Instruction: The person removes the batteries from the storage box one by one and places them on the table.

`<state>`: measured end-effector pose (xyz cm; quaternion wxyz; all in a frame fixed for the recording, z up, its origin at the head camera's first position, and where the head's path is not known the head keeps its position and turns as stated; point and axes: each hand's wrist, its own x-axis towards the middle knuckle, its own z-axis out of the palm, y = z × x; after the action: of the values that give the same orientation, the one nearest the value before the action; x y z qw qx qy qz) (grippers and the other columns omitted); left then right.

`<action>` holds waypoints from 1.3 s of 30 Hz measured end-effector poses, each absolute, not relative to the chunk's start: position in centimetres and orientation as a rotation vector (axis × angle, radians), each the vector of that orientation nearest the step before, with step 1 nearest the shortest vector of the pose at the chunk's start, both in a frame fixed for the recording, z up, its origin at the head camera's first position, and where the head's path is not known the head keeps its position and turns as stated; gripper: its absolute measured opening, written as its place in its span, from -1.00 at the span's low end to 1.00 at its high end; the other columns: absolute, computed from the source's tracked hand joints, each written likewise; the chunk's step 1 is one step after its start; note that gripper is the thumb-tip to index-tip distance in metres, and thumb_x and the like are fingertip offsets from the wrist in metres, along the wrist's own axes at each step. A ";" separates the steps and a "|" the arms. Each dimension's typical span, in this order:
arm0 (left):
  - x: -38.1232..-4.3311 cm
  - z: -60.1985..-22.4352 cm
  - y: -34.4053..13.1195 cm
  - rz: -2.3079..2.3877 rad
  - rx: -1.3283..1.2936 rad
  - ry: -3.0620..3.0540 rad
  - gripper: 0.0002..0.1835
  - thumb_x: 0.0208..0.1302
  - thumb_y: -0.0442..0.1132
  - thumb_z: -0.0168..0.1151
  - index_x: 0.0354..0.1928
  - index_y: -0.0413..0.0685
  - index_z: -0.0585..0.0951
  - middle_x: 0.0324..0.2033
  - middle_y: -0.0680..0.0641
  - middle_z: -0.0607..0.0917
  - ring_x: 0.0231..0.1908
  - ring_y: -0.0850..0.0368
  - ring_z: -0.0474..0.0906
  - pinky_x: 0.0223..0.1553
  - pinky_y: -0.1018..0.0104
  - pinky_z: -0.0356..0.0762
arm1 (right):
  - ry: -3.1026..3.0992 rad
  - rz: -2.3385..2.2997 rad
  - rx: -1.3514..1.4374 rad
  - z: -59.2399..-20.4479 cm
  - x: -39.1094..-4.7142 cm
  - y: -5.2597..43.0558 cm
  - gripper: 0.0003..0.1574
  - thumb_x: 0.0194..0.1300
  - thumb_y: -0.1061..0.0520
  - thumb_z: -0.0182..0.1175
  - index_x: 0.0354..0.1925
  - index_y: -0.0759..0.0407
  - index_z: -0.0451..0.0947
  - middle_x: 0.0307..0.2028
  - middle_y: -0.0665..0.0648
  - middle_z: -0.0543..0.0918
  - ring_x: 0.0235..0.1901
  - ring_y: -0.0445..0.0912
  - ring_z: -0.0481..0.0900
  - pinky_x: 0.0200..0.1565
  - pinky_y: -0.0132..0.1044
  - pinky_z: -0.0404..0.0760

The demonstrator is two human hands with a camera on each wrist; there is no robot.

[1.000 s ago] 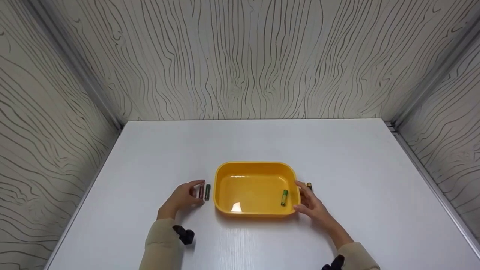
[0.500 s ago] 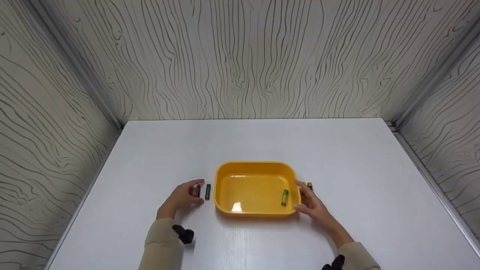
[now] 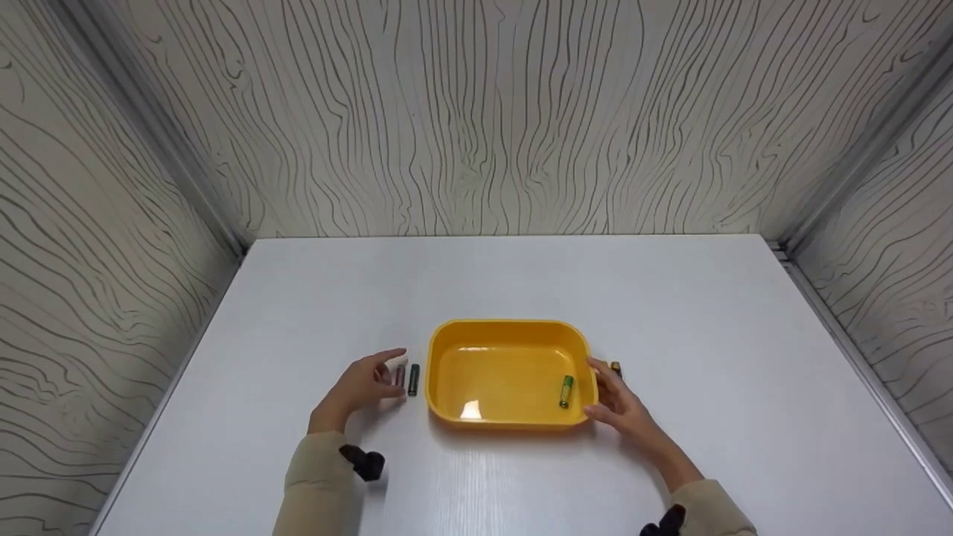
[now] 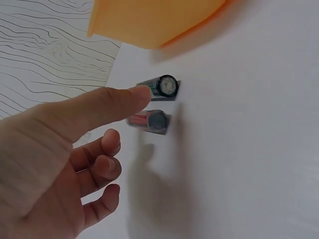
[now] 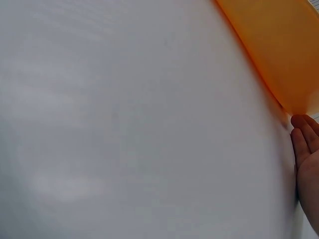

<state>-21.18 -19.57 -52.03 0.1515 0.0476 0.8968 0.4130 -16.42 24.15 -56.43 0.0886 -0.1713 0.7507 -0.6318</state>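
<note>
A dark green battery [image 3: 413, 380] and a red battery [image 3: 400, 376] lie side by side on the table, left of the yellow tray [image 3: 506, 426]. My left hand [image 3: 357, 387] is around the red battery, thumb and fingers spread apart. In the left wrist view, the thumb [image 4: 112, 107] is over the batteries, and the red battery [image 4: 144, 119] looks loose and slightly blurred. My right hand [image 3: 622, 406] rests its thumb and extended fingers against the tray's right end. Inside the tray, near that end, lies a light green battery [image 3: 566, 392].
Just beyond my right hand, a black and gold battery [image 3: 616, 368] is partly hidden behind the fingers. The white table [image 3: 476, 275] meets wood-grain patterned panels [image 3: 476, 119] at the back and sides.
The red battery shifted left toward the left palm, then back right beside the dark green one. The left hand's index finger has lifted and spread further from the thumb. The right hand stays put.
</note>
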 end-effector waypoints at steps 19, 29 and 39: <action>-21.2 -46.7 -13.2 1.142 0.601 2.636 -0.50 0.28 -0.21 0.30 0.26 -0.10 0.52 -0.37 -0.04 0.51 -0.40 0.16 0.32 -0.46 0.45 0.32 | 2.255 -1.818 -0.330 -55.9 -16.3 23.9 -0.08 0.35 0.23 0.15 0.52 0.05 -0.05 0.37 0.34 0.27 0.15 -0.35 0.45 0.19 -0.63 0.32; -21.9 -46.2 -9.3 1.046 0.766 2.625 -0.52 0.31 -0.19 0.26 0.26 -0.07 0.52 -0.39 -0.03 0.54 -0.44 0.21 0.31 -0.42 0.44 0.28 | 2.269 -1.849 -0.428 -56.1 -16.3 24.0 -0.10 0.34 0.28 0.14 0.50 0.19 -0.05 0.34 0.45 0.27 0.14 -0.34 0.46 0.17 -0.61 0.37; -22.1 -47.1 -5.2 1.012 0.715 2.567 -0.54 0.28 -0.15 0.30 0.23 0.02 0.56 -0.41 0.07 0.52 -0.43 0.26 0.32 -0.41 0.48 0.29 | 2.248 -1.841 -0.429 -56.1 -16.4 24.0 -0.08 0.33 0.29 0.13 0.50 0.23 -0.08 0.33 0.48 0.27 0.14 -0.34 0.47 0.18 -0.60 0.36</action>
<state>-22.11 -5.15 -47.07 0.1450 0.2482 0.8911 0.3512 -16.39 24.00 -56.09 0.1021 -0.1452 0.7613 -0.6236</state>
